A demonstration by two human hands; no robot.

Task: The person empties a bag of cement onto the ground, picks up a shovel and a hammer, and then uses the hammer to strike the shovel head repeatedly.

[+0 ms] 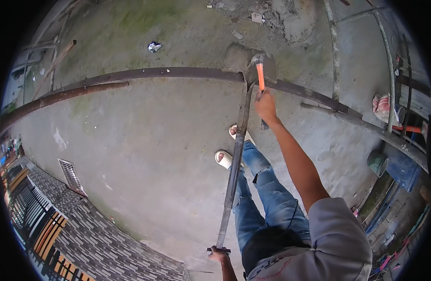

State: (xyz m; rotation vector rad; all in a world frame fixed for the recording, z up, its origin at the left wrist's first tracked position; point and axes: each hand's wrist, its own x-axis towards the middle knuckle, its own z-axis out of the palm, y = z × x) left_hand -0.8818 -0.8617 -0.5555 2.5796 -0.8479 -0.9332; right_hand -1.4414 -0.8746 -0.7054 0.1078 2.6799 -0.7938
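My right hand (266, 107) is wrapped round the handle of a hammer (260, 75), whose orange shaft points away from me. The hammer's head lies over the blade of a shovel (236, 57), near the socket. My left hand (219, 254) grips the far end of the shovel's long handle (230, 182), at the bottom of the view. The handle runs up between my feet and my right arm. Beneath the shovel's neck crosses a long dark metal beam (178, 72).
Rusty pipe (84, 90) at left; a grey pole (360, 122) at right. Crumpled wrapper (154, 47) and rubble (283, 21) lie beyond the beam. A green bucket (378, 164), blue container (402, 169) and sack (381, 107) stand right. A floor grate (72, 175) is at left.
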